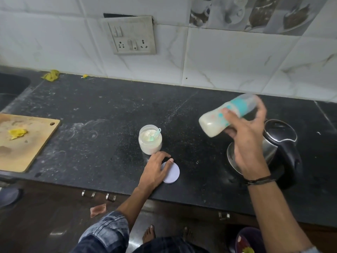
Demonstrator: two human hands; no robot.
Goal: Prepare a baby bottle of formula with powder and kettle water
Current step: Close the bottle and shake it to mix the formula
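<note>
My right hand (246, 143) grips a baby bottle (215, 122) with a teal collar and clear cap, tilted almost on its side in the air above the black counter (102, 110); it is blurred and holds milky white liquid. My left hand (156, 170) rests with relaxed fingers on a round pale lid (173, 173) lying flat on the counter. Just behind it stands an open clear jar of white powder (149, 140) with a small green scoop inside. A black and steel kettle (280, 143) sits at the right, partly hidden by my right hand.
A wooden cutting board (27, 141) with a yellow scrap lies at the left counter edge, and a dark sink (11, 88) is at the far left. A switch and socket panel (130, 36) is on the tiled wall. Yellow scraps lie by the wall.
</note>
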